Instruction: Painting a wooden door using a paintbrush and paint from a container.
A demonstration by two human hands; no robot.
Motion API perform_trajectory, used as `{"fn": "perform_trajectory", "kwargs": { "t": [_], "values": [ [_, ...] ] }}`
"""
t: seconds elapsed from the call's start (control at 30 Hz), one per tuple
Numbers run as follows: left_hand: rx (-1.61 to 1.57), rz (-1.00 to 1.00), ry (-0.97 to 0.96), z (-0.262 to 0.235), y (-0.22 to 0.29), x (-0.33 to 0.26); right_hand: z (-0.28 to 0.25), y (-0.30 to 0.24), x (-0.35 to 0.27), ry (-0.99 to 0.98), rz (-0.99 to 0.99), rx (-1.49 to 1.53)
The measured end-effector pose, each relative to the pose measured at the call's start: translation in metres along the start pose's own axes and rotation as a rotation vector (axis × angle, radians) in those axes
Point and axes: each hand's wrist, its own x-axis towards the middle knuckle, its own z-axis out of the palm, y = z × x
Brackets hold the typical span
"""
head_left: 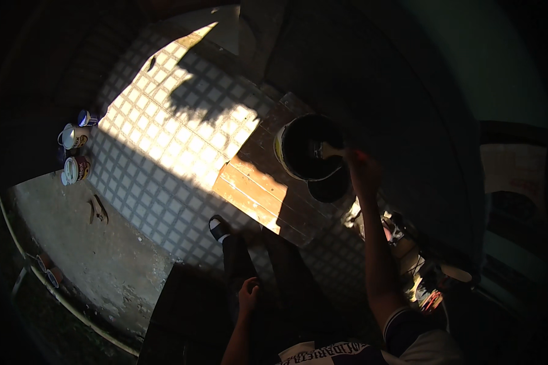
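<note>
My right hand (364, 172) is stretched out over a dark-mouthed paint bucket (279, 149) and closed on a paintbrush. The brush (330, 150) has a pale wooden handle, and its head points into the bucket, where deep shadow hides the bristles. Against the bucket's near side sits a smaller dark round container or lid (330, 187); which one, I cannot tell. My left hand (248, 295) hangs beside my thigh, fingers loosely bent and apart, with nothing visible in it. The bucket stands on a brown wooden board (249, 188), partly sunlit.
Several paint buckets (75, 137) line the left side of the tiled floor (164, 121). A pair of sandals (97, 208) lies on the concrete strip (103, 249). Cluttered items (402, 237) sit in shade beyond my right forearm. My sandalled foot (218, 227) is near the board.
</note>
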Motion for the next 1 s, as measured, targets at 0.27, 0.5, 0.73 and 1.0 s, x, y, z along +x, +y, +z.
{"fn": "perform_trajectory", "kwargs": {
  "t": [0.27, 0.5, 0.73, 1.0],
  "values": [
    [-0.114, -0.026, -0.026, 0.003, 0.013, 0.000, -0.022, 0.064, -0.017, 0.120, 0.291, 0.506],
    [-0.134, -0.018, -0.038, 0.003, 0.005, 0.001, -0.021, 0.107, -0.029, -0.020, 0.551, 0.974],
    [-0.112, 0.021, -0.020, -0.003, 0.004, 0.002, -0.019, 0.102, -0.037, -0.006, 0.630, 1.098],
    [-0.067, -0.002, -0.003, -0.005, -0.006, 0.002, -0.015, 0.110, -0.045, -0.028, 0.653, 0.966]
  ]
}}
